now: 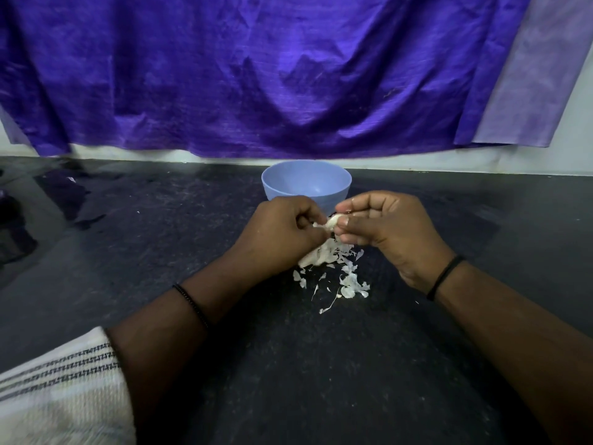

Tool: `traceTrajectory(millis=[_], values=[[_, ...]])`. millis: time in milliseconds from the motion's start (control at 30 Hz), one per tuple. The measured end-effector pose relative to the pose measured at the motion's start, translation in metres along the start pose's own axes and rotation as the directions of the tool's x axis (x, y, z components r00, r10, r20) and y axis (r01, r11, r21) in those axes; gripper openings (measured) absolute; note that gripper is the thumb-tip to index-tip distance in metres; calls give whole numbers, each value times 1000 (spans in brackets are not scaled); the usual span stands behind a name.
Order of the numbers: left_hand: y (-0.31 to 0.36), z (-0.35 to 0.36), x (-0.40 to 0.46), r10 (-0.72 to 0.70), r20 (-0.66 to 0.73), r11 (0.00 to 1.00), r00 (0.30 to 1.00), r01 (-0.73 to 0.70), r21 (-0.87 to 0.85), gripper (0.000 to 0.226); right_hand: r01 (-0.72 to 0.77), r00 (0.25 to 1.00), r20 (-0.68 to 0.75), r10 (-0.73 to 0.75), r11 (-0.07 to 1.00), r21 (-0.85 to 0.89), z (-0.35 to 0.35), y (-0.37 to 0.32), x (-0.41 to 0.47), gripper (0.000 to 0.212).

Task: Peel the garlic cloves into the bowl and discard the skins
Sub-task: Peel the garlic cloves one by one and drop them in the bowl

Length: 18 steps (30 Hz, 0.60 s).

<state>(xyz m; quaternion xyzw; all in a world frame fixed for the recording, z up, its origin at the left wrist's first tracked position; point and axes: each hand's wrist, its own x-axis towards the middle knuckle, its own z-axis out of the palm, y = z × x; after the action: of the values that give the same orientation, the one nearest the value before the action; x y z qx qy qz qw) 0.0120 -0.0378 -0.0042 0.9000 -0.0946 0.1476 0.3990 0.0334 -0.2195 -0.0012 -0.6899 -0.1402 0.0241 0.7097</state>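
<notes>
Head view, hands: I see my left hand (282, 231) and my right hand (388, 224) meeting just in front of the bowl, both with fingers curled.
Head view, clove: a small pale garlic clove (332, 222) sits between the two hands; the right thumb and fingers pinch it from the right, and the left fingertips pinch a strip of papery skin at its left end.
Head view, bowl: the light blue round plastic bowl (306, 183) stands upright on the counter just beyond my knuckles; the part of its inside that I can see shows no cloves, and its near wall is partly hidden by the hands.
Head view, skins: a loose heap of white papery garlic skins (333, 268) lies on the counter directly below the hands, with flakes scattered toward me.
Head view, counter: dark speckled stone counter (160, 252), glossy at the far left.
Head view, wrists: a thin black band (444, 277) on my right wrist, a beaded black one (191, 305) on my left.
Head view, sleeve: a white knitted sleeve with dark stripes (61, 387) at lower left.
Head view, backdrop: a wrinkled purple cloth (256, 75) hangs on the wall behind the bowl.
</notes>
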Motion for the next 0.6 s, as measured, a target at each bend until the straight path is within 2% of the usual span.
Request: traceTrajectory(millis=[67, 133, 267, 367, 467, 600], values=[[1, 1, 0, -14, -30, 986, 999, 9, -167, 2, 20, 1000, -19, -20, 1000, -1, 0, 0, 0, 13], [2, 2, -1, -3, -46, 983, 999, -5, -182, 3, 34, 999, -23, -34, 999, -10, 0, 0, 0, 11], [4, 4, -4, 84, -83, 993, 993, -90, -78, 9, 66, 997, -34, -67, 997, -47, 1, -1, -1, 4], [5, 7, -6, 169, -93, 984, 981, -163, 68, 14, 73, 995, -60, -78, 994, -79, 4, 1, -1, 1], [5, 14, -8, 225, -126, 962, 966, -200, 184, 16, 66, 994, -79, -76, 991, -117, 10, 5, -3, 6], [5, 15, -6, 273, -184, 949, 944, -233, 215, 29, 77, 989, -119, -88, 992, -95, 16, 5, -3, 15]])
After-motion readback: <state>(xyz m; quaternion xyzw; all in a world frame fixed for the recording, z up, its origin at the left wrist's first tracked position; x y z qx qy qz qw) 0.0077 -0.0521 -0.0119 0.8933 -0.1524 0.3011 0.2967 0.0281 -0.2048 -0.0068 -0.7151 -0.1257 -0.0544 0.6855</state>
